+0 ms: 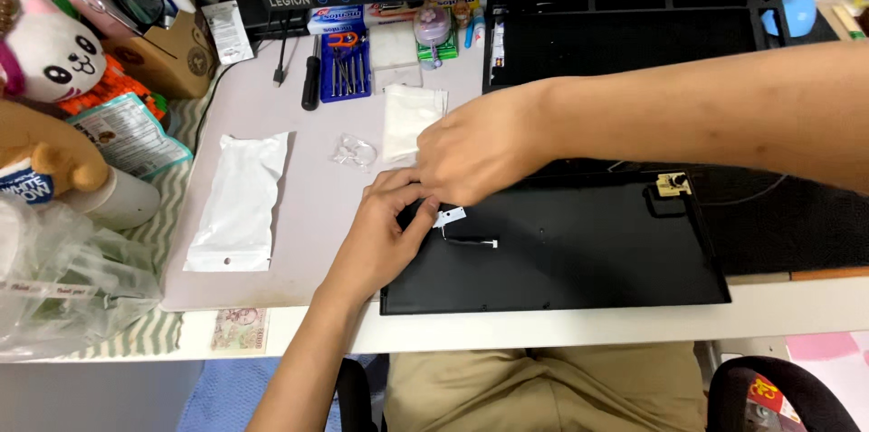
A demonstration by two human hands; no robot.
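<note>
White desk (pixel 561 328) under bright even light, black chair (pixel 778 391) below its edge

Both hands meet at the upper left corner of a flat black panel (pixel 579 251) lying on the desk. The left hand (pixel 385 233) rests on the panel's edge, while the right hand (pixel 475 156) pinches a small white part (pixel 450 216) with a thin cable (pixel 475 242). A white pouch (pixel 237 201) lies well apart to the left.

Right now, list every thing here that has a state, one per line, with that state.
Left hand: pinching at the panel's corner.
Right hand: fingers closed above the small white part.
Black panel: lying flat.
Small white part: on the panel, wire attached.
White pouch: lying flat.
Screwdriver set: open.
</note>
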